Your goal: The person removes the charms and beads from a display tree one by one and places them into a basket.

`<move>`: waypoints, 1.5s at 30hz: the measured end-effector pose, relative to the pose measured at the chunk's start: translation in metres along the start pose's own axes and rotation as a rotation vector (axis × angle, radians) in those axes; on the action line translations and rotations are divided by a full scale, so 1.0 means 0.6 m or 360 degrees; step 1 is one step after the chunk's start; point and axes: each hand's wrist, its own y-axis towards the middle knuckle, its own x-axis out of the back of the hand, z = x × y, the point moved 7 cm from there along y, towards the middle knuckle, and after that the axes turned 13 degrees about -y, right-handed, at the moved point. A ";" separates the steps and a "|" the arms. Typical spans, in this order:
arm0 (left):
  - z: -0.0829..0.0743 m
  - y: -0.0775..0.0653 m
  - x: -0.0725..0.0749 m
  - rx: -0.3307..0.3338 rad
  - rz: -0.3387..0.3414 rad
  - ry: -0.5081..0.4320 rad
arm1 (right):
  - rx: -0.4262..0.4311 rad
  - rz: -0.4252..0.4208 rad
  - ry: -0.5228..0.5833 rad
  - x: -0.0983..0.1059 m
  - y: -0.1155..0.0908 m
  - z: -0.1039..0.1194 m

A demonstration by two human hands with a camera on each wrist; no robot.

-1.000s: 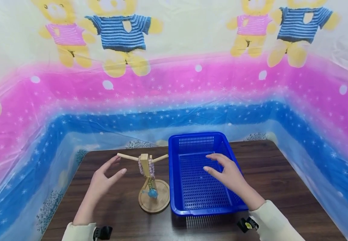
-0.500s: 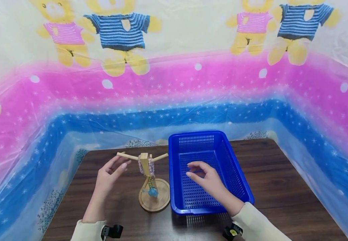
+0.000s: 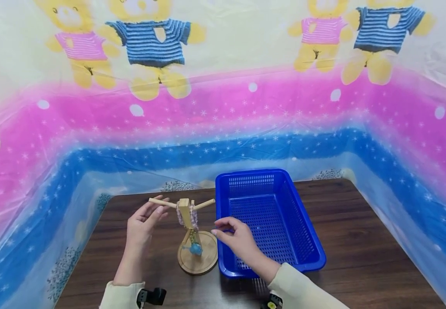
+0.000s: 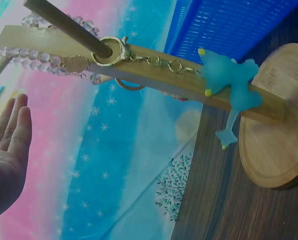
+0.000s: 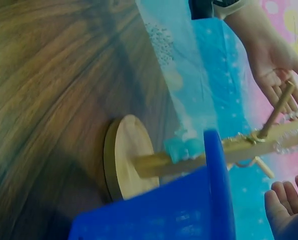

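A wooden peg stand (image 3: 184, 213) rises from a round wooden base (image 3: 209, 257). Beaded bracelets (image 4: 31, 54) in pale pink hang near its top. Lower down, a keychain with a blue translucent charm (image 4: 229, 82) hangs from a peg by a gold clasp (image 4: 107, 52). My left hand (image 3: 141, 227) is beside the stand's left peg (image 3: 162, 203), its fingertips just behind it, fingers loosely bent and holding nothing. My right hand (image 3: 240, 242) hovers over the basket's left rim, right of the stand, with thumb and fingers apart and nothing between them.
A blue plastic basket (image 3: 311, 240) with perforated walls stands just right of the stand on the dark wood table (image 3: 362, 240). A printed cloth (image 3: 223, 107) with bears and snowflakes surrounds the table's back and sides.
My right hand has moved left across the basket toward the stand. My left hand has shifted slightly right, closer to the left peg. Stand and basket stay in place.
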 end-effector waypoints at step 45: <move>0.006 0.003 0.004 0.0042 -0.0305 -0.0373 | -0.0075 -0.0165 0.0165 -0.094 0.024 0.006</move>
